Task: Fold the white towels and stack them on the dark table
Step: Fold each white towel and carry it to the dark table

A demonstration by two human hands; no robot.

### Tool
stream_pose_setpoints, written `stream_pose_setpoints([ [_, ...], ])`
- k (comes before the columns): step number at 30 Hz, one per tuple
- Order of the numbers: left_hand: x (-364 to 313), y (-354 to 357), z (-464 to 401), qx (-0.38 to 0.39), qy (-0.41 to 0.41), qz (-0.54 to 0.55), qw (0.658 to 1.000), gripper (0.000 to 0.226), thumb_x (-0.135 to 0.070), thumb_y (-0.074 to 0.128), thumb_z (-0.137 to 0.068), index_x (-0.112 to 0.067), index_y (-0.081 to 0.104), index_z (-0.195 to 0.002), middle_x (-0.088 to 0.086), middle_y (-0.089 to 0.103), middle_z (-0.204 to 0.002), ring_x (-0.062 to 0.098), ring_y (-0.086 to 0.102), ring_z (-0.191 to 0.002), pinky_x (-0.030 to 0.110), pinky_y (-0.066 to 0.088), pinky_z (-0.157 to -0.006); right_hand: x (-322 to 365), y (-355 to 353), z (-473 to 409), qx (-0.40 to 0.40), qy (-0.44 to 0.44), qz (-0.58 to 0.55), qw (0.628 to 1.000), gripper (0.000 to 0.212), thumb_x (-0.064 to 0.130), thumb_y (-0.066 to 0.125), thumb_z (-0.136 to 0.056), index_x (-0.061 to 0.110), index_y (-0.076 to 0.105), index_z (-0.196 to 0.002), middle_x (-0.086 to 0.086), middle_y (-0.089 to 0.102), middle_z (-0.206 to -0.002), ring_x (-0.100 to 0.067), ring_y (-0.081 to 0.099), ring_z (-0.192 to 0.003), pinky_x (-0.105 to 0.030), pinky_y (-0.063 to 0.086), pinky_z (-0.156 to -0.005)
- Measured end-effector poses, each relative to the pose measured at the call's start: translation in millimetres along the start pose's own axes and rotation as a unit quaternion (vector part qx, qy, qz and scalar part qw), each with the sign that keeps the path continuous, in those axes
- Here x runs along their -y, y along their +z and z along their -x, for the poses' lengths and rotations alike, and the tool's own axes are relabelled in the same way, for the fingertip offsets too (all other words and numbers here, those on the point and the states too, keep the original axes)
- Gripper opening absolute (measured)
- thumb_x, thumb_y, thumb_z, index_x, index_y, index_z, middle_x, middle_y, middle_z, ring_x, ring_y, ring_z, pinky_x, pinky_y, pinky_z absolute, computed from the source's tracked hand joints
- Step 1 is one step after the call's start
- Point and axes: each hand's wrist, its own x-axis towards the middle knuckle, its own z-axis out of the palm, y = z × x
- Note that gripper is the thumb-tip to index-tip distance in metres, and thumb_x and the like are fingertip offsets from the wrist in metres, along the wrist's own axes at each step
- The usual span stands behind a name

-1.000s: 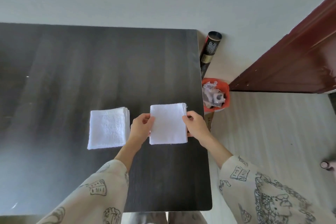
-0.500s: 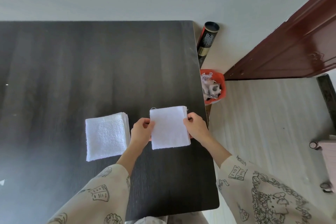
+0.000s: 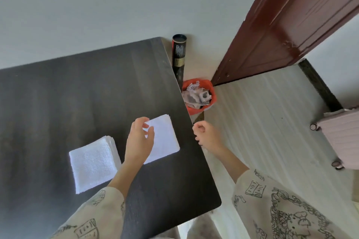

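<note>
Just now, on the dark table (image 3: 77, 93), a left hand (image 3: 138, 141) is hovering with relaxed fingers over a folded towel (image 3: 165, 137), probably to flatten it, beside the stack (image 3: 93, 163), while the right hand (image 3: 207, 135) is hanging loosely curled, holding nothing, past the table's edge near an orange bin (image 3: 210, 91).

A dark table (image 3: 77, 93) carries a folded white towel (image 3: 167, 137) under the left hand (image 3: 138, 141), and a towel stack (image 3: 93, 163) left of it.
</note>
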Motion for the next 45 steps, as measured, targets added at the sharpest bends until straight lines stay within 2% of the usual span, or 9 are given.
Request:
stream_pose_setpoints([
  [4, -53, 43, 34, 0.085, 0.071, -0.005, 0.994, 0.023, -0.016, 0.046, -0.094, -0.014, 0.052, -0.116, 0.001, 0.059, -0.103, 0.016, 0.055, -0.088, 0.022, 0.039, -0.076, -45, -66, 39, -0.058, 0.003, -0.066, 0.996, 0.022, 0.029, 0.045, -0.096, 0.014, 0.055, -0.109, 0.002, 0.058, -0.091, -0.012, 0.058, -0.078, -0.032, 0.051, -0.080],
  [10, -146, 160, 126, 0.238, 0.202, -0.070, 0.947, 0.024, -0.016, 0.046, -0.095, -0.014, 0.053, -0.118, 0.002, 0.061, -0.100, 0.016, 0.057, -0.089, 0.024, 0.039, -0.076, -178, -185, 137, -0.178, 0.027, -0.154, 0.972, 0.019, 0.028, 0.052, -0.093, 0.018, 0.057, -0.108, -0.006, 0.064, -0.102, -0.025, 0.062, -0.094, -0.041, 0.051, -0.087],
  [14, -204, 258, 216, 0.318, 0.289, -0.090, 0.898, 0.018, -0.010, 0.048, -0.094, -0.018, 0.056, -0.108, 0.005, 0.061, -0.100, 0.020, 0.058, -0.090, 0.026, 0.042, -0.087, -290, -259, 224, -0.259, 0.067, -0.209, 0.941, 0.006, 0.022, 0.053, -0.093, 0.022, 0.055, -0.098, -0.005, 0.063, -0.092, -0.022, 0.059, -0.081, -0.035, 0.049, -0.073],
  [20, -282, 383, 355, 0.407, 0.405, -0.097, 0.813, 0.013, -0.015, 0.052, -0.092, -0.015, 0.061, -0.103, -0.004, 0.061, -0.093, 0.012, 0.059, -0.078, 0.018, 0.044, -0.072, -424, -351, 348, -0.393, 0.137, -0.260, 0.871, 0.010, 0.020, 0.050, -0.095, 0.017, 0.055, -0.102, -0.008, 0.062, -0.093, -0.020, 0.059, -0.076, -0.033, 0.048, -0.071],
  [22, -307, 422, 390, 0.446, 0.428, -0.108, 0.779, 0.014, -0.015, 0.052, -0.093, -0.015, 0.061, -0.104, -0.005, 0.062, -0.094, 0.012, 0.060, -0.079, 0.008, 0.041, -0.065, -460, -375, 378, -0.433, 0.157, -0.281, 0.842, 0.015, 0.020, 0.050, -0.095, 0.014, 0.057, -0.106, -0.008, 0.063, -0.094, -0.019, 0.060, -0.075, -0.033, 0.049, -0.072],
  [30, -396, 585, 498, 0.533, 0.470, -0.130, 0.691, 0.012, -0.015, 0.050, -0.094, -0.020, 0.058, -0.101, -0.003, 0.063, -0.097, 0.015, 0.062, -0.086, 0.006, 0.040, -0.067, -597, -468, 434, -0.505, 0.209, -0.322, 0.773, 0.020, 0.022, 0.049, -0.095, 0.013, 0.057, -0.111, -0.004, 0.065, -0.093, -0.016, 0.062, -0.077, -0.033, 0.050, -0.075],
  [32, -422, 632, 521, 0.551, 0.474, -0.130, 0.674, 0.011, -0.016, 0.049, -0.094, -0.023, 0.056, -0.100, -0.002, 0.063, -0.099, 0.015, 0.062, -0.086, 0.013, 0.044, -0.071, -631, -503, 435, -0.516, 0.213, -0.328, 0.762, 0.019, 0.022, 0.049, -0.095, 0.014, 0.057, -0.110, -0.004, 0.064, -0.093, -0.014, 0.062, -0.075, -0.033, 0.051, -0.075],
  [35, -468, 698, 554, 0.564, 0.474, -0.135, 0.663, 0.017, -0.016, 0.047, -0.095, -0.016, 0.059, -0.107, 0.000, 0.063, -0.102, 0.018, 0.062, -0.090, 0.024, 0.047, -0.080, -675, -563, 437, -0.522, 0.222, -0.348, 0.747, 0.019, 0.021, 0.048, -0.095, 0.013, 0.057, -0.110, -0.005, 0.064, -0.093, -0.014, 0.061, -0.075, -0.033, 0.050, -0.075],
  [45, -585, 859, 641, 0.593, 0.461, -0.186, 0.634, 0.025, -0.020, 0.043, -0.097, -0.013, 0.056, -0.117, -0.001, 0.060, -0.105, 0.017, 0.060, -0.097, 0.024, 0.044, -0.084, -802, -713, 446, -0.522, 0.242, -0.385, 0.722, 0.018, 0.017, 0.045, -0.096, 0.012, 0.057, -0.109, -0.004, 0.064, -0.091, -0.016, 0.060, -0.076, -0.030, 0.050, -0.068],
])
